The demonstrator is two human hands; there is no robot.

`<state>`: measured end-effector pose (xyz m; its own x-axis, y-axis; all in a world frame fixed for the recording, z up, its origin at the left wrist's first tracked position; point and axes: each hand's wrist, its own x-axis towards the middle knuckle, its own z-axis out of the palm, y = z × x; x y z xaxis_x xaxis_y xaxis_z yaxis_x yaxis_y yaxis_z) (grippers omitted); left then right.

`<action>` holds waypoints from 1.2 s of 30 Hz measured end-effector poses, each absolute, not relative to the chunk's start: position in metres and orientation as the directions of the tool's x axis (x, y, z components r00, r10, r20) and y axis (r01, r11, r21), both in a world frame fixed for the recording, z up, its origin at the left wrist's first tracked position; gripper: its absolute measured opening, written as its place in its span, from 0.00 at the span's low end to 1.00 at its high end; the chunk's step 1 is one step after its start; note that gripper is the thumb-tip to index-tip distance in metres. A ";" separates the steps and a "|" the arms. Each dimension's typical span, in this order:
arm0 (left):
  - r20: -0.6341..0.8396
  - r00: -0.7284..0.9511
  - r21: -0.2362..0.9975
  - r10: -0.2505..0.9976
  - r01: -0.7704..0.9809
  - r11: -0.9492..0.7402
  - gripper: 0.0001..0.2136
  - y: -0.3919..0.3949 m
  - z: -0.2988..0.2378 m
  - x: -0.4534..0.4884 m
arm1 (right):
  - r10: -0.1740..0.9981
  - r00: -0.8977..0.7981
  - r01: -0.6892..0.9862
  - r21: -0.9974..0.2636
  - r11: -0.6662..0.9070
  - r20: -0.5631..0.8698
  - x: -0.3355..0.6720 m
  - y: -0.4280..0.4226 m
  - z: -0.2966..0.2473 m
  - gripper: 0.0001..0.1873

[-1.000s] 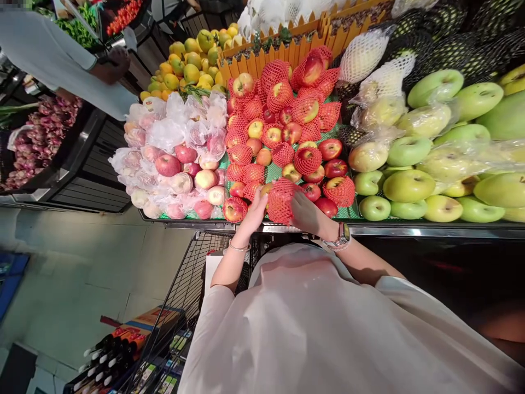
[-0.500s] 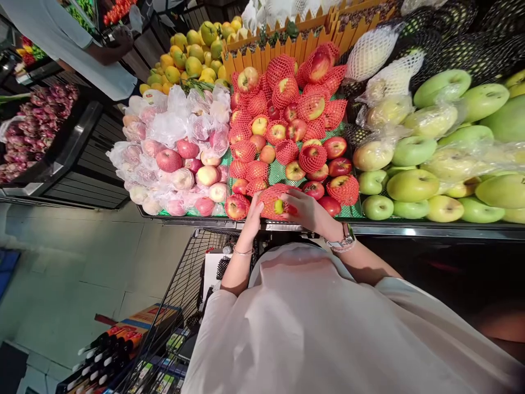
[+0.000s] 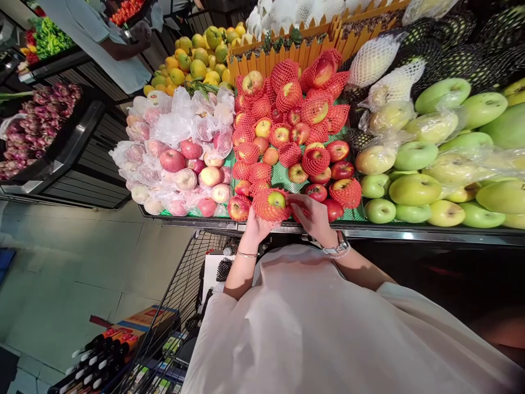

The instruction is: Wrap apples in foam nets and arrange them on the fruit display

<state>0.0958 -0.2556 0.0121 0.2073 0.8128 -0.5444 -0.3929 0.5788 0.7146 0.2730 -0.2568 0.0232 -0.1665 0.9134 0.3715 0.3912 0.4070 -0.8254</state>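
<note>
An apple point(image 3: 276, 200) in a red foam net point(image 3: 267, 210) rests on the palm of my left hand point(image 3: 257, 227), just above the front edge of the display. Its greenish-yellow end shows through the net's opening. My right hand point(image 3: 312, 213) is on the right side of this apple, its fingers curled and pinched at the rim of the net. The fingertips are partly hidden. Around both hands lie red apples point(image 3: 315, 192), some bare and some in red nets, on a green liner point(image 3: 280, 176).
Bagged pinkish fruit point(image 3: 172, 160) lies to the left and green apples point(image 3: 415, 189) to the right. A wooden picket fence point(image 3: 287, 46) runs behind. Below the shelf edge stands a wire shopping cart point(image 3: 180, 273). Another person point(image 3: 102, 41) stands at the upper left.
My left hand has turned palm up beneath the netted apple. My right hand has drawn off the apple's top to its right side, fingers now pinched at the net's rim.
</note>
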 end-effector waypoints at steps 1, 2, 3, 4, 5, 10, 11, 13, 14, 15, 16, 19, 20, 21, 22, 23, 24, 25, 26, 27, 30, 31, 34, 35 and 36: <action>-0.544 0.182 0.724 0.819 -0.390 0.569 0.32 -0.255 0.013 0.097 | 0.900 -0.175 0.405 -0.804 0.435 0.399 0.273 -0.258 0.022 0.12; -0.533 0.157 0.741 0.831 -0.388 0.548 0.31 -0.255 0.014 0.098 | 0.882 -0.202 0.416 -0.778 0.471 0.426 0.273 -0.259 0.020 0.11; -0.510 0.135 0.765 0.850 -0.382 0.519 0.30 -0.254 0.015 0.099 | 0.861 -0.243 0.424 -0.749 0.509 0.447 0.272 -0.260 0.018 0.10; -0.478 0.112 0.795 0.871 -0.367 0.483 0.29 -0.254 0.016 0.101 | 0.842 -0.282 0.429 -0.724 0.540 0.460 0.272 -0.260 0.017 0.09; -0.439 0.087 0.831 0.894 -0.340 0.441 0.28 -0.254 0.016 0.102 | 0.830 -0.308 0.431 -0.710 0.557 0.465 0.272 -0.260 0.016 0.09; -0.250 -0.045 0.964 0.967 -0.102 0.245 0.26 -0.256 0.002 0.103 | 0.844 -0.298 0.399 -0.746 0.534 0.445 0.269 -0.256 0.022 0.10; -0.219 -0.046 0.973 0.975 -0.087 0.214 0.28 -0.257 -0.004 0.102 | 0.846 -0.298 0.389 -0.753 0.531 0.443 0.269 -0.255 0.024 0.09; -0.171 -0.023 0.980 0.985 -0.108 0.168 0.30 -0.259 -0.014 0.102 | 0.858 -0.277 0.371 -0.775 0.511 0.434 0.267 -0.252 0.027 0.07; -0.154 -0.006 0.979 0.988 -0.136 0.152 0.31 -0.260 -0.018 0.102 | 0.869 -0.249 0.360 -0.792 0.493 0.428 0.266 -0.251 0.028 0.06; -0.141 0.008 0.976 0.990 -0.167 0.141 0.31 -0.261 -0.021 0.103 | 0.878 -0.218 0.347 -0.807 0.477 0.425 0.265 -0.250 0.029 0.06; -0.131 0.011 0.971 0.991 -0.198 0.130 0.31 -0.262 -0.024 0.104 | 0.882 -0.189 0.336 -0.815 0.472 0.432 0.264 -0.249 0.028 0.05; -0.132 -0.047 0.943 0.990 -0.312 0.111 0.34 -0.263 -0.025 0.105 | 0.855 -0.120 0.311 -0.799 0.514 0.504 0.263 -0.246 0.026 0.03; -0.151 -0.074 0.930 0.986 -0.349 0.116 0.35 -0.263 -0.024 0.105 | 0.845 -0.115 0.306 -0.791 0.530 0.522 0.263 -0.246 0.025 0.02; -0.173 -0.097 0.917 0.980 -0.378 0.125 0.36 -0.263 -0.022 0.105 | 0.842 -0.121 0.304 -0.788 0.536 0.527 0.263 -0.246 0.024 0.01; -0.193 -0.113 0.908 0.975 -0.396 0.134 0.37 -0.263 -0.021 0.104 | 0.845 -0.134 0.305 -0.790 0.533 0.518 0.264 -0.246 0.022 0.02; -0.205 -0.117 0.906 0.972 -0.399 0.143 0.38 -0.262 -0.019 0.103 | 0.854 -0.146 0.310 -0.797 0.519 0.500 0.264 -0.246 0.020 0.03; -0.207 -0.111 0.910 0.972 -0.388 0.149 0.39 -0.262 -0.017 0.101 | 0.865 -0.146 0.316 -0.805 0.501 0.481 0.264 -0.246 0.018 0.06; -0.199 -0.102 0.918 0.975 -0.369 0.148 0.40 -0.261 -0.014 0.100 | 0.874 -0.128 0.316 -0.816 0.485 0.469 0.263 -0.246 0.016 0.11; -0.186 -0.094 0.927 0.978 -0.348 0.143 0.40 -0.261 -0.012 0.100 | 0.881 -0.103 0.301 -0.830 0.470 0.462 0.263 -0.246 0.012 0.17; -0.170 -0.089 0.935 0.981 -0.328 0.132 0.41 -0.260 -0.009 0.100 | 0.888 -0.084 0.270 -0.848 0.456 0.451 0.262 -0.245 0.009 0.24; -0.118 -0.048 0.953 0.992 -0.286 0.099 0.41 -0.260 -0.001 0.103 | 0.908 -0.170 0.120 -0.907 0.404 0.382 0.262 -0.243 -0.004 0.38; -0.105 -0.011 0.955 0.994 -0.281 0.098 0.40 -0.260 0.002 0.105 | 0.909 -0.220 0.072 -0.924 0.376 0.353 0.264 -0.243 -0.008 0.39; -0.092 0.106 0.952 0.990 -0.282 0.119 0.38 -0.259 0.007 0.109 | 0.917 -0.259 -0.008 -0.950 0.312 0.303 0.269 -0.243 -0.019 0.37; -0.091 0.128 0.950 0.988 -0.285 0.124 0.37 -0.259 0.008 0.110 | 0.928 -0.239 -0.035 -0.957 0.287 0.287 0.271 -0.243 -0.020 0.37; -0.091 0.139 0.949 0.986 -0.287 0.128 0.37 -0.258 0.007 0.111 | 0.941 -0.213 -0.069 -0.965 0.253 0.262 0.272 -0.243 -0.021 0.36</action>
<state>0.1107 -0.2579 0.0069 0.1390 0.9861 -0.0908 -0.2870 0.1278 0.9494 0.2720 -0.2434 -0.0215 -0.2126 0.9413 0.2623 -0.0687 0.2534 -0.9649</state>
